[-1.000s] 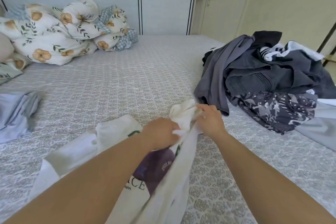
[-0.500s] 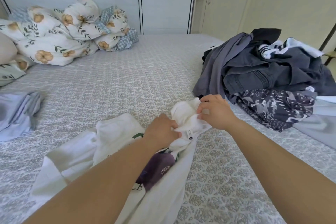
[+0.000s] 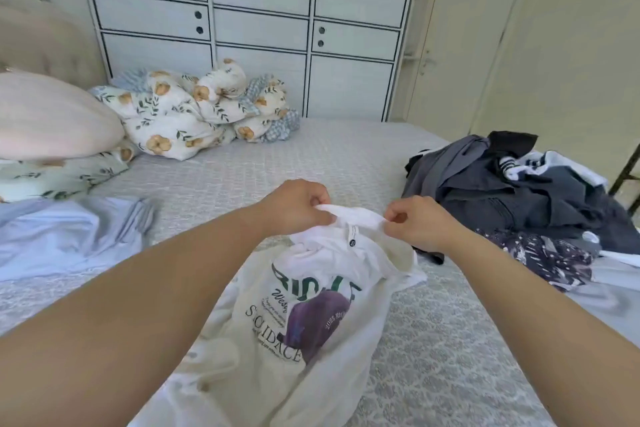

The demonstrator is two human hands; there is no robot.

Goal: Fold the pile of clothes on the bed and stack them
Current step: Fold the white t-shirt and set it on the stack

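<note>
Gripping the white printed T-shirt [image 3: 304,315] at its upper edge, both hands pinch the fabric near the collar: left hand [image 3: 296,206] on the left end of the held strip, right hand [image 3: 417,222] on the right end, fingers curled tight on cloth, hands close together and level. Shirt hangs from the hands toward the viewer, bunched, long axis running near-to-far, print side up with the purple graphic visible; lower part trails onto the bed [image 3: 433,357] between the forearms. Likely step: opening the shirt out before laying it flat, so the hands probably need to slide apart along the edge toward the shoulders. Neither hand is clearly nearer the garment; both are on it. Left, a light blue garment [image 3: 69,236] lies crumpled on the bed. Right and beyond the right hand, the dark pile of clothes [image 3: 519,191] sits unfolded, near that hand. Farther back: floral duvet [image 3: 194,111], pink pillow [image 3: 52,114], wardrobe [image 3: 259,28].
</note>
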